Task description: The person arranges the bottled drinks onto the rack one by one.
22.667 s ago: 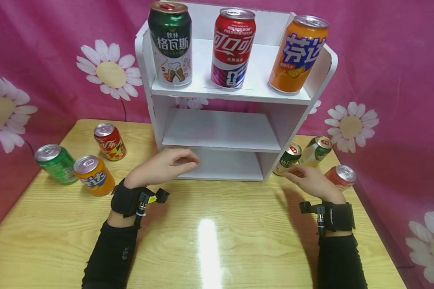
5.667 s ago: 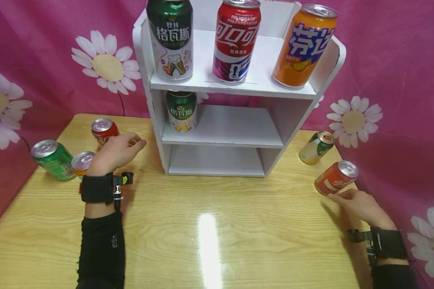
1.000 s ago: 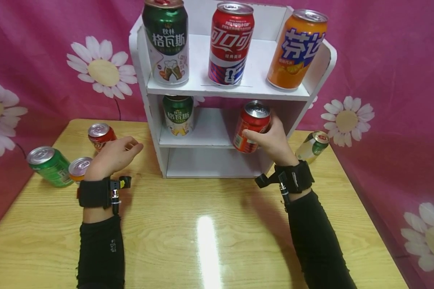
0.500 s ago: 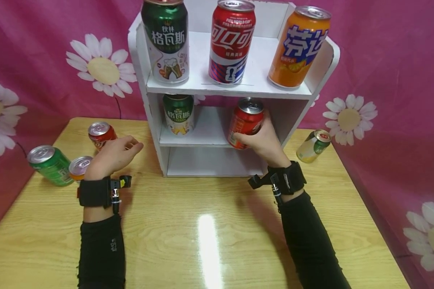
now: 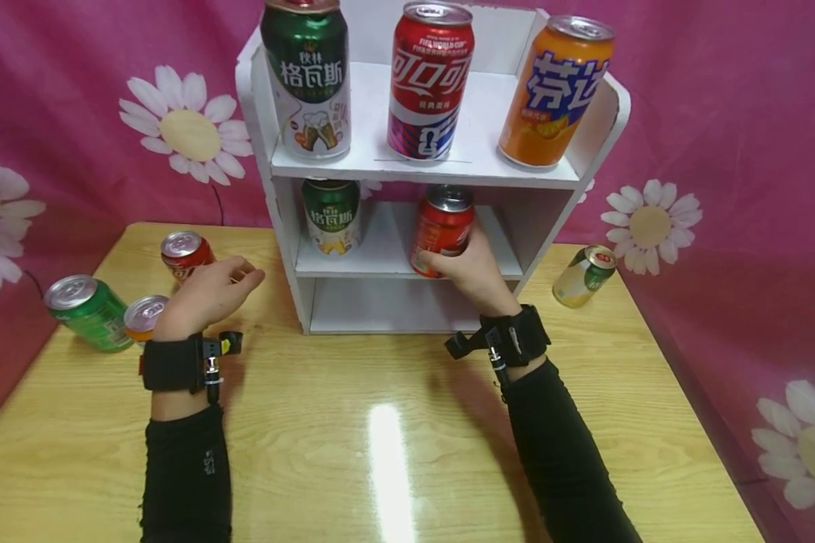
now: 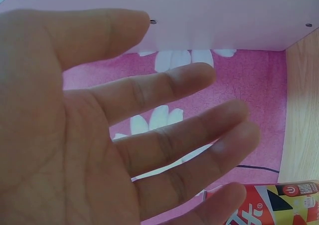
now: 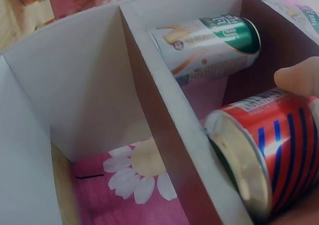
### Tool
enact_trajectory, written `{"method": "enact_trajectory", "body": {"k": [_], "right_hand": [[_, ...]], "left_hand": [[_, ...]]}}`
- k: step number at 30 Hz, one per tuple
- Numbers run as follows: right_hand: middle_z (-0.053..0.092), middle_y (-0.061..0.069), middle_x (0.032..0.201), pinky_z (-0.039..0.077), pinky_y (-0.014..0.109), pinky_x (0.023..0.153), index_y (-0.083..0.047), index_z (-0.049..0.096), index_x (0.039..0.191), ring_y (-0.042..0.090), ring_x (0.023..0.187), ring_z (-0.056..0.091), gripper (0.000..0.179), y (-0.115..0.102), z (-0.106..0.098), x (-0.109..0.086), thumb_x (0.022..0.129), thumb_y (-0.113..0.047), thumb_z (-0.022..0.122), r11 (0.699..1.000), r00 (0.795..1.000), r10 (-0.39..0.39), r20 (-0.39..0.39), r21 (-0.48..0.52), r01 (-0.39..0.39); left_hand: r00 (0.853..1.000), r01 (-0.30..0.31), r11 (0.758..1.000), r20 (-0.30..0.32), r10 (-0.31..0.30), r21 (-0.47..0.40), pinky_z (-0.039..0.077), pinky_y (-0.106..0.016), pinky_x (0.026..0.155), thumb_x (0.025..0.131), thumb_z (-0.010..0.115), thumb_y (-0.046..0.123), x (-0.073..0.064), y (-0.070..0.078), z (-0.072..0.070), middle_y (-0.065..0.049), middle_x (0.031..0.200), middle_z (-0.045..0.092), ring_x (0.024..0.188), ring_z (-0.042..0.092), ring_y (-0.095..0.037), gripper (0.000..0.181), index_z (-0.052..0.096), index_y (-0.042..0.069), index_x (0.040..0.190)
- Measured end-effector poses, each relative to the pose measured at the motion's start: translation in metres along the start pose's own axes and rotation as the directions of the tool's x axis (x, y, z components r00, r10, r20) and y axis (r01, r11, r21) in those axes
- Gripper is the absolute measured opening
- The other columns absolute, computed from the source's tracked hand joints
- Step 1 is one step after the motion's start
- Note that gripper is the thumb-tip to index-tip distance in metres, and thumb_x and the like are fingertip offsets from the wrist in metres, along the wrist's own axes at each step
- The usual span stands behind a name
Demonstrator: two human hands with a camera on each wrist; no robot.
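My right hand (image 5: 474, 270) grips a red cola can (image 5: 443, 226) at the middle shelf's front edge. In the right wrist view, that can's silver base is beside the shelf board (image 7: 174, 120); whether it touches cannot be told. To its left on the same shelf stands a green-and-white kvass can (image 5: 332, 217). My left hand (image 5: 210, 292) holds nothing, its fingers loosely spread above the left cans. Nearest to it are a red can (image 5: 185, 253), partly hidden by the hand, and an orange can (image 5: 143, 317). A green can (image 5: 90, 313) stands farther left.
The white shelf unit (image 5: 394, 262) stands at the back of the wooden table (image 5: 353, 422). Its top tier bears a kvass can (image 5: 310, 83), a red cola can (image 5: 432, 83) and an orange soda can (image 5: 555, 94). Another kvass can (image 5: 584, 277) stands at the right, near the pink cloth (image 5: 733, 317).
Over the last second my right hand carries the red cola can leftward along the middle shelf, closer to the kvass can. Earlier that can stood on the table at the right. My left hand stays put.
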State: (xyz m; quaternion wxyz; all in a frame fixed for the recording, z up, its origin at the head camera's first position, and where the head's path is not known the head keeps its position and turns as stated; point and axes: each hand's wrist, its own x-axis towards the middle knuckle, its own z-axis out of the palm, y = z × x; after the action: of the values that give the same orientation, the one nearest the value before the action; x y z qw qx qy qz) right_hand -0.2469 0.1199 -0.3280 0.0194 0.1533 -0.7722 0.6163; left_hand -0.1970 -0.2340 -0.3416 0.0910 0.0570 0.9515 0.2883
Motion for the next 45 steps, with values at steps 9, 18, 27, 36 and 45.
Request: {"method": "enact_trajectory", "body": {"k": [9, 18, 27, 36, 45], "right_hand": [[0.053, 0.011, 0.121, 0.042, 0.039, 0.096, -0.007, 0.036, 0.131, 0.025, 0.106, 0.052, 0.07, -0.003, 0.01, 0.005, 0.073, -0.014, 0.075, 0.998, 1.0, 0.021, 0.002, -0.067, -0.021], [0.052, 0.01, 0.123, 0.041, 0.036, 0.097, -0.007, 0.036, 0.132, 0.023, 0.107, 0.052, 0.071, -0.001, 0.013, 0.01, 0.073, -0.011, 0.076, 0.997, 1.0, 0.022, 0.022, -0.07, -0.02], [0.052, 0.009, 0.124, 0.039, 0.036, 0.099, -0.009, 0.036, 0.133, 0.021, 0.11, 0.051, 0.069, -0.003, 0.018, 0.017, 0.074, -0.008, 0.074, 0.997, 0.998, 0.021, 0.059, -0.073, -0.017], [0.051, 0.009, 0.126, 0.04, 0.036, 0.098, -0.009, 0.034, 0.135, 0.021, 0.112, 0.05, 0.073, 0.0, 0.022, 0.016, 0.075, -0.012, 0.075, 0.995, 1.0, 0.013, 0.024, -0.095, -0.01], [0.056, 0.011, 0.118, 0.044, 0.035, 0.091, -0.005, 0.037, 0.13, 0.022, 0.104, 0.054, 0.073, 0.002, 0.031, 0.013, 0.072, -0.022, 0.078, 0.982, 0.997, -0.036, -0.074, -0.189, 0.022]], "left_hand": [[1.0, 0.002, 1.0, 0.003, -0.002, 0.003, 0.044, -0.054, 0.086, 0.099, 0.036, 0.046, 0.001, -0.002, 0.001, -0.026, 0.124, 0.054, 0.105, 0.053, -0.037, 0.059, 0.048, -0.002, 0.13], [1.0, 0.005, 1.0, 0.005, -0.005, 0.001, 0.045, -0.053, 0.083, 0.099, 0.037, 0.047, 0.0, -0.003, 0.002, -0.025, 0.12, 0.056, 0.103, 0.054, -0.036, 0.058, 0.049, -0.001, 0.129], [1.0, -0.001, 1.0, -0.001, 0.001, 0.001, 0.044, -0.055, 0.085, 0.099, 0.036, 0.047, 0.001, -0.002, 0.002, -0.026, 0.124, 0.054, 0.105, 0.053, -0.038, 0.059, 0.048, -0.002, 0.13], [1.0, -0.005, 1.0, -0.012, 0.005, -0.005, 0.043, -0.056, 0.087, 0.099, 0.038, 0.046, 0.0, -0.002, 0.002, -0.026, 0.124, 0.054, 0.106, 0.053, -0.038, 0.058, 0.048, -0.002, 0.13], [1.0, 0.002, 0.999, -0.019, -0.001, 0.032, 0.043, -0.055, 0.087, 0.1, 0.035, 0.046, -0.002, -0.002, 0.0, -0.025, 0.125, 0.054, 0.11, 0.052, -0.04, 0.057, 0.05, -0.001, 0.129]]}}
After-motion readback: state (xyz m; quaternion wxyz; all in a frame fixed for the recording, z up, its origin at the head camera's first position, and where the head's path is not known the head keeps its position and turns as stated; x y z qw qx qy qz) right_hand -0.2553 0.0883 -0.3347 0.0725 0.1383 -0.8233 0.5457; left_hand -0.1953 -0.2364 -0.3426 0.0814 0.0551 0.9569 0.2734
